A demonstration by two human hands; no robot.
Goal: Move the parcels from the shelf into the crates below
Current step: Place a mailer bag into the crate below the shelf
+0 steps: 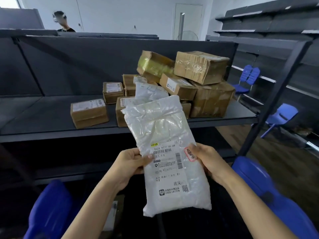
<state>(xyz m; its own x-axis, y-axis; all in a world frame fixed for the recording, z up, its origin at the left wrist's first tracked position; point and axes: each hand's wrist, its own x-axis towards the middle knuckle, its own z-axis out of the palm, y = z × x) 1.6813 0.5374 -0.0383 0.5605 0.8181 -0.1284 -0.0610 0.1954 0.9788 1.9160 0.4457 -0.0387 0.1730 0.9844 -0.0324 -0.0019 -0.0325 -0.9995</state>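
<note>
Left hand (127, 167), right hand (213, 163) around parcel (164, 128)

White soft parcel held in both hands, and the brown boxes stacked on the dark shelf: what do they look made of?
White soft parcel: thin plastic film, glossy; it crinkles and catches light where the left hand and right hand grip it. Brown boxes: cardboard, matt, wrapped in shiny clear tape, one in yellowish tape; edges dented. Dark shelf: probably painted metal, matt.

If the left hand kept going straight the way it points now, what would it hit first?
The white mailer bag it grips: the left hand points up and right into it. Past that, probably the cardboard boxes on the shelf; depth is unclear.
</note>
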